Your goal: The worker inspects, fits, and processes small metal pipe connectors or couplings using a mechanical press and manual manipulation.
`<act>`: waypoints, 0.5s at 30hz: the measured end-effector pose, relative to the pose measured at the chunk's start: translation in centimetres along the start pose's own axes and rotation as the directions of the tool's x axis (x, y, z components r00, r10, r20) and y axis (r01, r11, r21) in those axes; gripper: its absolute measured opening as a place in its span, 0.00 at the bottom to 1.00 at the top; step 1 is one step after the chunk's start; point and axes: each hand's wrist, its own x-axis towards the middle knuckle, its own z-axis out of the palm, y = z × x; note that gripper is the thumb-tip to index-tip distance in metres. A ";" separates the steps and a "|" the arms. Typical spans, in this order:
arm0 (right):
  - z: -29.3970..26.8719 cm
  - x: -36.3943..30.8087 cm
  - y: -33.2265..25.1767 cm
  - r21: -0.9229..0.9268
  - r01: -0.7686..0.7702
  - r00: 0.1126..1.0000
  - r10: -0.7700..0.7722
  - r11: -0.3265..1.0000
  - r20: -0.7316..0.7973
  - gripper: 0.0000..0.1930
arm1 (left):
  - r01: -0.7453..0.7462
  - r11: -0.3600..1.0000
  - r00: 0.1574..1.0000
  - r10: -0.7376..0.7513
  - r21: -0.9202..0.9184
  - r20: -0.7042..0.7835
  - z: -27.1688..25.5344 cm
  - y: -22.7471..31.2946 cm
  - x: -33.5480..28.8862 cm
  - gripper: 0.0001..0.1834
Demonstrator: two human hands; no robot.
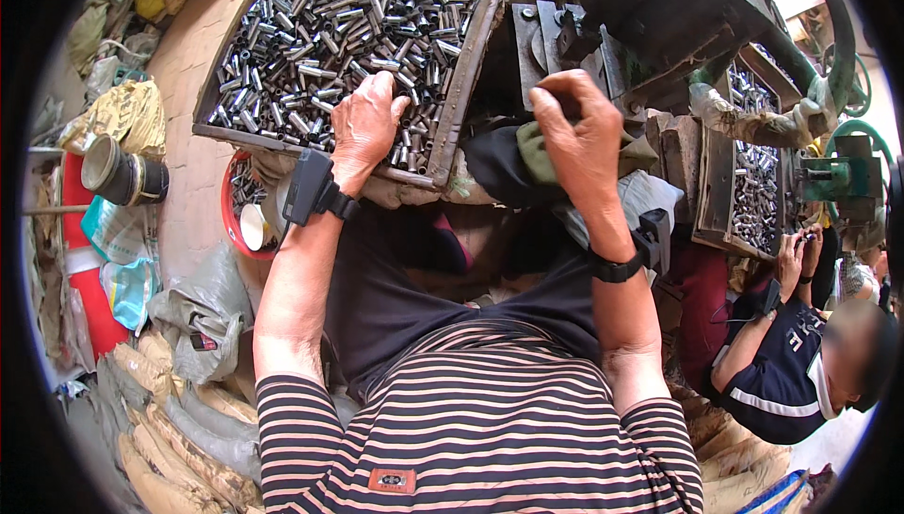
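Black-and-tan striped shirt nearest, dark trousers below the forearms, black device strapped on the left wrist, another strapped unit on the right. Grey plastic bag off left. Red bucket near the left forearm, more short tubes and a cream cup inside. Left hand reaches over the near rim of the tray, fingertips at the loose metal tubes piled in it; grip partly open, cannot tell if a tube is held. Right hand is raised above an olive cloth, near the dark machine; grip curled, thumb and forefinger close together, cannot tell if anything is between them. Farther right, a second tray holds similar tubes, beside a green machine. Co-worker sits there, both hands raised near that tray.
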 end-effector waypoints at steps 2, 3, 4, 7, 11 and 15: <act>1.6 0.2 0.8 -0.003 -0.009 0.999 0.009 1.000 0.039 0.05 | -0.028 0.999 0.999 0.027 -0.020 -0.026 0.0 0.0 0.0 0.12; 2.2 0.3 1.0 -0.021 0.020 0.999 -0.019 1.000 0.051 0.06 | -0.035 0.999 0.999 0.033 -0.033 -0.037 -0.1 0.0 0.0 0.11; 2.9 0.5 1.4 -0.038 0.050 0.997 -0.047 0.998 0.063 0.06 | -0.042 0.998 0.998 0.039 -0.045 -0.049 -0.3 0.0 0.0 0.11; 4.9 0.5 2.5 -0.050 0.084 0.986 -0.076 0.995 0.147 0.06 | -0.014 0.994 0.998 0.007 -0.104 -0.065 -1.0 -0.2 -0.5 0.10; 6.3 0.0 3.0 -0.050 0.075 0.973 -0.062 0.996 0.224 0.05 | 0.100 0.869 0.994 -0.105 -0.485 0.018 -2.3 -0.4 -1.7 0.10; 7.7 -0.7 2.5 -0.005 0.075 0.967 -0.072 0.997 0.245 0.07 | 0.183 0.636 0.983 -0.135 -0.750 0.125 -3.0 -0.4 -3.2 0.09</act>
